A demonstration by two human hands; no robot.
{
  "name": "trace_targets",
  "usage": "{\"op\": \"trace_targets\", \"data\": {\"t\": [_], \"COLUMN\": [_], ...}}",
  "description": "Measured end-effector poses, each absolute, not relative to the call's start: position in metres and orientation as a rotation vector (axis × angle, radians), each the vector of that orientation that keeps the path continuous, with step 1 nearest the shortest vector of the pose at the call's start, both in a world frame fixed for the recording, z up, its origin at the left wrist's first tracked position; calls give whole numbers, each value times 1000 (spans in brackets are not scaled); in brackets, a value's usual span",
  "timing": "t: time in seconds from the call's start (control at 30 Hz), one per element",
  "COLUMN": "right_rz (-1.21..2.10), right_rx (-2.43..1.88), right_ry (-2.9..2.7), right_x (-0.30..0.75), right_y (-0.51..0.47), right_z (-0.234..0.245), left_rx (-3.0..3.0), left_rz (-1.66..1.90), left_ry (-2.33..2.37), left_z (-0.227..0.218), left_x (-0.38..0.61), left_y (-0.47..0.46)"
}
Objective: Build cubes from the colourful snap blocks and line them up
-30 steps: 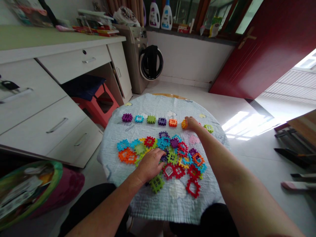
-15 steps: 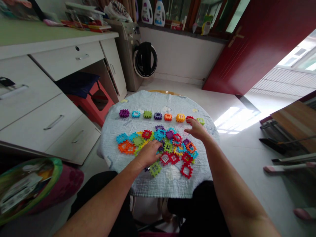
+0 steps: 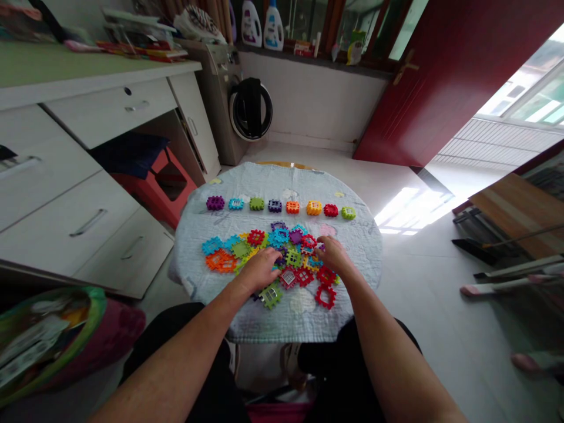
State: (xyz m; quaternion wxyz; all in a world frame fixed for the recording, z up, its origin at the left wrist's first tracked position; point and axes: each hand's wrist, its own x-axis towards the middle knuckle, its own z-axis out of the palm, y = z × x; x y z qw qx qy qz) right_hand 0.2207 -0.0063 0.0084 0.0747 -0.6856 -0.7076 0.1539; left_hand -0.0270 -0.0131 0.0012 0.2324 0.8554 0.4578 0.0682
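A loose pile of colourful notched plastic building-block pieces, such as a red square frame (image 3: 325,296) and a green window piece (image 3: 270,295), lies on the cloth-covered round table (image 3: 299,326). My left hand (image 3: 261,270) rests at the pile's near left, fingers and thumb apart, beside a green piece (image 3: 293,257). Over the right side of the pile is my right hand (image 3: 333,257), fingers parted, close to a red piece (image 3: 309,241); it covers some pieces. Beyond the pile, several small blocks run in a row from a purple block (image 3: 215,203) to a lime green block (image 3: 348,212).
White drawers (image 3: 88,222) and a red stool (image 3: 174,185) stand left of the table. A washing machine (image 3: 222,100) with its door open is behind. At lower left sits a filled bin (image 3: 99,320); a red door (image 3: 409,88) is at back right.
My right hand has come back from the right end of the row to the pile, uncovering the red block there. My left hand stays at the pile. The view has shifted slightly.
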Motion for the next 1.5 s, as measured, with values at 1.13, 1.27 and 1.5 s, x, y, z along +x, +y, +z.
{"op": "trace_targets", "data": {"t": [1.13,1.27,1.5], "right_rz": [487,524,548], "right_rx": [-1897,-1916,-1888], "right_ry": [-2402,-2334,-2325], "right_x": [210,212,214], "right_y": [16,16,21], "right_z": [-12,-13,-15], "left_rx": [2274,2286,2310], "left_rz": [311,279,295], "left_ry": [1534,1490,1455], "left_z": [-3,-6,-9], "left_x": [-45,-42,-41], "left_y": [3,2,1]}}
